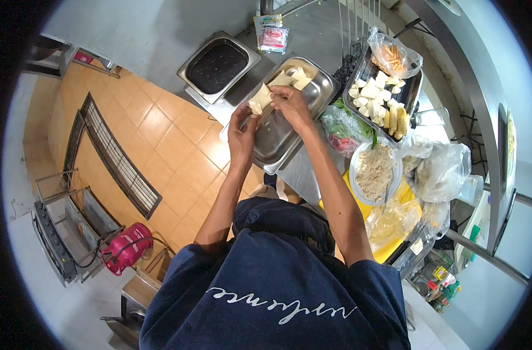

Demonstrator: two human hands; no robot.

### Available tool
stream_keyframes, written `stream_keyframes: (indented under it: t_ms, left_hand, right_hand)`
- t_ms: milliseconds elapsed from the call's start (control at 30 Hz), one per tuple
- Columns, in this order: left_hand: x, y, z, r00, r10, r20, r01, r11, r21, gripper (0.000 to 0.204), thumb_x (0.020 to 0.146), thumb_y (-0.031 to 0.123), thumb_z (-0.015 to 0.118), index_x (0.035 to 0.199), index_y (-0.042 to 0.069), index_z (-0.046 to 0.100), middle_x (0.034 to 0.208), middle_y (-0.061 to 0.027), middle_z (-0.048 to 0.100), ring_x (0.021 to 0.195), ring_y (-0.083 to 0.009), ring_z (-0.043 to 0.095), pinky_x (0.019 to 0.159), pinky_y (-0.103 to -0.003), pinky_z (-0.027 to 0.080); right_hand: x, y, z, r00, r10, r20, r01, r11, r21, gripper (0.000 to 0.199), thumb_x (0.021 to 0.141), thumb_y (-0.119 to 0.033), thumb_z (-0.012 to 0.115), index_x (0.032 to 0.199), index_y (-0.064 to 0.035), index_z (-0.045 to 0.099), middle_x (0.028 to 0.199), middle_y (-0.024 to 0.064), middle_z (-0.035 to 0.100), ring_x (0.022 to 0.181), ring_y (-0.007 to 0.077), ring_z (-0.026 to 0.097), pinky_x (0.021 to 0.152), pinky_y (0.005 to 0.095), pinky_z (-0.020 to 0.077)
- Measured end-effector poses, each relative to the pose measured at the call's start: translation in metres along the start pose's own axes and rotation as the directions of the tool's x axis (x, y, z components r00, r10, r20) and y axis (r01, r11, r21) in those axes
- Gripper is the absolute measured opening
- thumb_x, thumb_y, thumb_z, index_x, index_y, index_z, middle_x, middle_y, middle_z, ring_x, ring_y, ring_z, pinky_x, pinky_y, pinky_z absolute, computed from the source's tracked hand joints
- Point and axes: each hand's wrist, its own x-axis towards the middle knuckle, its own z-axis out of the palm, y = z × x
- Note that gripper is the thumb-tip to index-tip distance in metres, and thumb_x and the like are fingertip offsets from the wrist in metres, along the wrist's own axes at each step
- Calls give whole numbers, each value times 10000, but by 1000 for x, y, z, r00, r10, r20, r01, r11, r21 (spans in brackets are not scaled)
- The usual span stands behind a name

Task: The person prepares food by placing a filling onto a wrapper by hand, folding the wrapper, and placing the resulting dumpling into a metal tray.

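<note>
Both hands are over a deep steel tray on the counter. My right hand pinches a pale, folded sheet of dough by its right side, fingertips closed on it. My left hand is at the sheet's lower left corner, thumb and curled fingers closed about that corner. Further back in the same tray lie pale folded dough pieces, partly overlapping. The sheet's underside and anything inside it are hidden.
Left of the tray stands a dark-filled metal pan, with small packets behind. On the right are a black tray with cut white and yellow pieces, bagged greens, a bowl of crumbs and plastic bags.
</note>
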Motion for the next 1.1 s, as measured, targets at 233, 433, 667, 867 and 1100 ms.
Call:
stream_keyframes:
  t_ms: [233, 433, 667, 867, 1100]
  left_hand:
    - [-4, 8, -4, 931, 363, 50, -349, 839, 416, 394, 948, 132, 621, 1318, 16, 552, 1271, -156, 569, 1067, -225, 607, 894, -350, 520]
    - [-1, 22, 2, 923, 346, 168, -378, 736, 562, 396, 938, 170, 634, 1316, 63, 578, 1242, -160, 590, 978, -251, 605, 888, -361, 502]
    - [-15, 25, 6, 882, 427, 201, -459, 677, 575, 371, 913, 69, 634, 1283, 61, 601, 1133, -135, 600, 818, -195, 603, 729, -331, 513]
    - [-47, 10, 45, 892, 225, 392, -376, 852, 365, 281, 951, 120, 635, 1231, 100, 622, 1141, -64, 627, 829, -121, 570, 696, -262, 488]
    - [-89, -16, 107, 743, 168, 647, -451, 841, 299, 267, 944, 68, 614, 1207, 90, 650, 1065, -87, 627, 845, -147, 600, 738, -283, 501]
  right_hand:
    - [1, 12, 2, 960, -255, -116, 225, 949, -221, 287, 933, -77, 586, 1199, 7, 652, 1002, 110, 705, 856, 179, 662, 801, 297, 518]
    - [-3, 13, -5, 930, -346, -122, 288, 895, -339, 285, 932, -67, 570, 1199, -35, 663, 1055, 134, 687, 951, 243, 660, 843, 331, 501]
    - [-72, -18, -47, 913, -361, -191, 313, 919, -241, 273, 907, -97, 637, 1174, -60, 678, 1057, 143, 654, 857, 206, 622, 783, 292, 486]
    - [-167, -4, -101, 917, -126, -379, 130, 991, -17, 236, 965, -108, 596, 1183, -69, 676, 1041, 62, 647, 863, 125, 607, 766, 260, 474]
    - [-276, 42, -155, 797, -75, -599, 98, 995, 5, 258, 982, -138, 592, 1212, -39, 652, 1084, 43, 671, 892, 123, 635, 822, 263, 502]
